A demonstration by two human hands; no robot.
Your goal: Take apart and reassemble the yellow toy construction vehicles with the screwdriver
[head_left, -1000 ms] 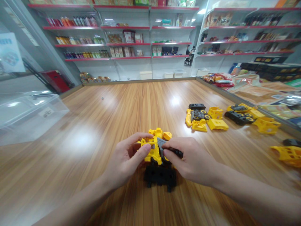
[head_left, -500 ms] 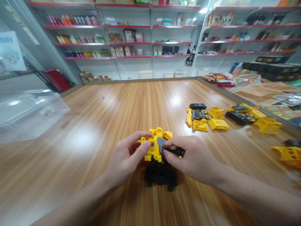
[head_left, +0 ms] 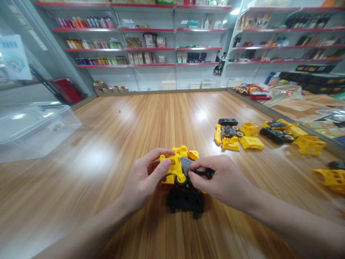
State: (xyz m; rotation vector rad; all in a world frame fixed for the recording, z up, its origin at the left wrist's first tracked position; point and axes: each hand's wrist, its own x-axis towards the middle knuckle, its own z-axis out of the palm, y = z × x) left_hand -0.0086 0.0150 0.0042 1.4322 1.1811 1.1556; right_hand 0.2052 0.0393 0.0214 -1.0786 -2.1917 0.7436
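My left hand (head_left: 144,174) grips a yellow plastic toy-vehicle part (head_left: 174,168) between thumb and fingers. From the other side, my right hand (head_left: 222,176) pinches a grey wedge-shaped piece (head_left: 185,164) with a black rod-like piece (head_left: 206,173) beside it; whether these two are joined I cannot tell. The grey piece rests close against the yellow part. Other yellow pieces (head_left: 193,154) lie just behind, partly hidden by my hands. Nearest me on the table sits a black toy piece (head_left: 185,200) with short pegs, below a dark wheel (head_left: 181,181).
On the wooden table (head_left: 129,136), a group of yellow and black toy parts (head_left: 230,133) lies to the right. More such parts (head_left: 280,135) are further right, others (head_left: 330,178) at the right edge. A clear plastic box (head_left: 35,133) stands at left. Stocked shelves (head_left: 148,48) line the back.
The yellow part in my left hand has tilted slightly and shifted a little left, showing more of the wheel. My right hand keeps its pinch. The view has shifted slightly.
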